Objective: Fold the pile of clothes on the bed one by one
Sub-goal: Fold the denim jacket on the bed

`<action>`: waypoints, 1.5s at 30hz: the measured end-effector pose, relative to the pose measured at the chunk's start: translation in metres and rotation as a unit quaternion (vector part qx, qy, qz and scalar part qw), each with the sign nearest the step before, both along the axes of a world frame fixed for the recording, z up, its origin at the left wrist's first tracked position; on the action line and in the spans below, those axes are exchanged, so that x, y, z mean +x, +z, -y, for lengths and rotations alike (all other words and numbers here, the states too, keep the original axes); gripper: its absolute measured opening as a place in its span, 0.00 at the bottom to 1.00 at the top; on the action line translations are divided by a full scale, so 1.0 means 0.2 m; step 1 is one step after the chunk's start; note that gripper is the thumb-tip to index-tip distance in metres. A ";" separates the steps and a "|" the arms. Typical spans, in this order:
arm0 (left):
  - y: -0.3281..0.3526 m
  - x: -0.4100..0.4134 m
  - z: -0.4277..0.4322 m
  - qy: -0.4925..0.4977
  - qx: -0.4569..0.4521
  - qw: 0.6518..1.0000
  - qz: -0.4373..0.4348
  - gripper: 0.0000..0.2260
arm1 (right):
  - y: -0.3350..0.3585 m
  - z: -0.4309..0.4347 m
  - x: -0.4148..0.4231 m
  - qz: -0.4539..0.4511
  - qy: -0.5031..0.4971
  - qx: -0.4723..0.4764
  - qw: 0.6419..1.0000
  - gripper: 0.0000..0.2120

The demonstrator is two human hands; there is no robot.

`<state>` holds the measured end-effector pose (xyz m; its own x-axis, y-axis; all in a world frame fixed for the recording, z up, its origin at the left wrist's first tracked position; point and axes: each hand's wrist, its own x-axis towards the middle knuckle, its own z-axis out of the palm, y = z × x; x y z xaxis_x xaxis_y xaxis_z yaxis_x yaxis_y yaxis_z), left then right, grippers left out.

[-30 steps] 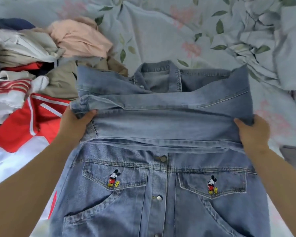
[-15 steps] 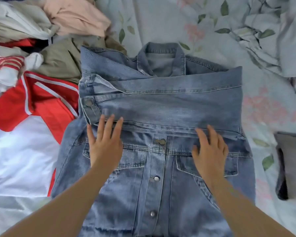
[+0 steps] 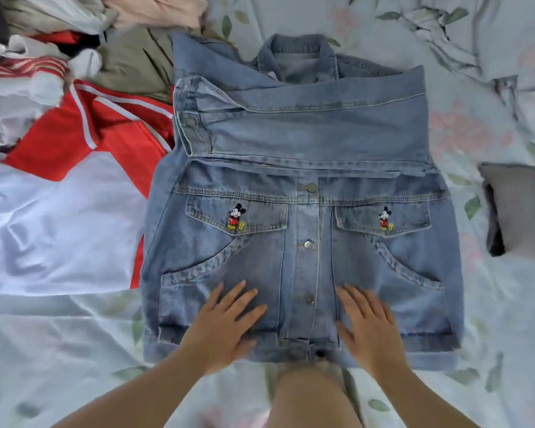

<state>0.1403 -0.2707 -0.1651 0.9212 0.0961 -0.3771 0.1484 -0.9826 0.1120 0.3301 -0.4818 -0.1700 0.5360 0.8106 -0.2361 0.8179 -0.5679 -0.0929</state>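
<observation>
Closest to the camera, I see a bare knee (image 3: 315, 393) at the bottom edge, over the floral sheet (image 3: 59, 350). Just past it both hands lie flat on the lower front of the jacket (image 3: 303, 202). The left hand (image 3: 226, 325) presses the denim to the left of the button strip, fingers straight and spread apart, gripping nothing. The right hand (image 3: 371, 332) mirrors it on the other side of the strip, fingers likewise splayed and flat on the cloth. The jacket lies face up on the bed in the middle of my view, hem toward the person, and it looks buttoned down the front, with a snap (image 3: 309, 244) showing midway up. Above the hands are two slanted pockets, then two chest flaps, each with a small cartoon-mouse patch (image 3: 236, 217). Farther up, the sleeves (image 3: 306, 131) are folded across the chest in a flat band, one cuff with its button at the left edge. The collar (image 3: 297, 57) sticks out beyond them. To the left a red-and-white shirt (image 3: 59, 211) is spread on the sheet, its edge tucked under the jacket's side. Beyond that sits the pile (image 3: 74, 41) of loose clothes, khaki, pink, white and striped pieces heaped together. On the right, apart from the jacket, lies a grey cushion (image 3: 519, 208).
</observation>
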 end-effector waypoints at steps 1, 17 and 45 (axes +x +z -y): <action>0.00 -0.05 0.01 -0.028 -0.004 1.000 -0.008 0.25 | 0.02 0.05 -0.03 -0.029 -0.006 -0.039 0.999 0.27; 0.01 0.05 0.02 -0.138 0.074 0.978 -0.138 0.28 | 0.04 0.14 -0.11 -0.013 -0.014 -0.071 0.997 0.33; 0.50 0.97 -0.83 0.120 0.042 0.989 -0.078 0.17 | 0.49 -0.65 0.97 0.122 0.056 0.083 0.987 0.18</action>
<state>0.3336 -0.1054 -0.0646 0.7995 0.3426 -0.4934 0.3880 -0.9216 -0.0113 0.5234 -0.3517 -0.0727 0.4650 0.8848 0.0303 0.8843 -0.4658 0.0307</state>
